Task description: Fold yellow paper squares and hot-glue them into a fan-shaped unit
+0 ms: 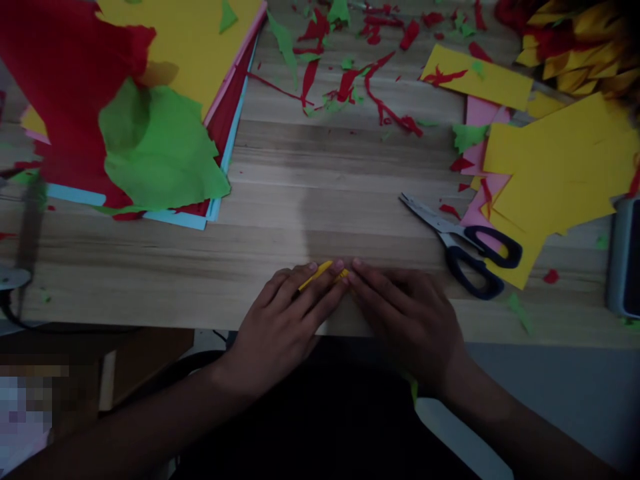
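My left hand (285, 320) and my right hand (405, 313) rest side by side at the near edge of the wooden table (310, 193). Their fingertips meet over a small folded yellow paper piece (323, 273), which both hands pinch and press against the tabletop. Most of that piece is hidden under the fingers; only a thin yellow strip shows. Black-handled scissors (465, 247) lie just right of my right hand, blades pointing up-left.
A stack of coloured sheets (200, 53) with torn red and green paper (160, 153) sits at the back left. Yellow sheets (555, 167) lie at the right. Red and green scraps (360, 73) litter the far middle. A grey device (625, 260) is at the right edge.
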Available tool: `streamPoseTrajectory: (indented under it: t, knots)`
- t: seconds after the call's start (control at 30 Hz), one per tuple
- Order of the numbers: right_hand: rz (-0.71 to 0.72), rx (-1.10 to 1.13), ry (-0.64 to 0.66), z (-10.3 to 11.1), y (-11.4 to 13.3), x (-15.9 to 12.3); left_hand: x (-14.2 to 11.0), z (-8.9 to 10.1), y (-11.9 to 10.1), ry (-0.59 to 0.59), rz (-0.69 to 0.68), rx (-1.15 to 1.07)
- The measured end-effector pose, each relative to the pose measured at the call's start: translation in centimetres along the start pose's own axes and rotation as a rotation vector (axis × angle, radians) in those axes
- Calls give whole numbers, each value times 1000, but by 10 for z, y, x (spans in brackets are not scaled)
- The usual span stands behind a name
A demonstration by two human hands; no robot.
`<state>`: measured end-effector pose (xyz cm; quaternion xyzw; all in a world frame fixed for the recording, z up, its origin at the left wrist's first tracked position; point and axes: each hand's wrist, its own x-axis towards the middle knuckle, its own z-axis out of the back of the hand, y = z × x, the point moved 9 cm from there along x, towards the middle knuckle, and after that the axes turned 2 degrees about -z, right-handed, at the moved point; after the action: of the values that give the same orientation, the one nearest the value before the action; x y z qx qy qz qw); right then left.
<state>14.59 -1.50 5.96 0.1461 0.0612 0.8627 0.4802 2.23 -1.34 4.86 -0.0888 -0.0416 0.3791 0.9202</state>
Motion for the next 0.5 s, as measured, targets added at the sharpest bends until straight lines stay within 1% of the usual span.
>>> streamPoseTrajectory:
  t: [0.1,0.17,0.23,0.33,0.4,0.5]
  knots:
    - [-40,-23,-26,7,-2,-13,0,-2,-2,34,-3,13]
    - [-50,30,-38,13,-9,-20,0,-2,-3,37,-10,32]
    - [-59,134,-52,18,-18,-20,1,-3,-4,35,-27,45]
    - [-131,300,-93,23,-32,-9,2,-6,-6,36,-92,26]
    - [-201,366,-127,22,-39,2,2,-7,-5,33,-122,9]
    - [-264,427,-155,15,-39,15,1,-7,-1,12,-106,-11]
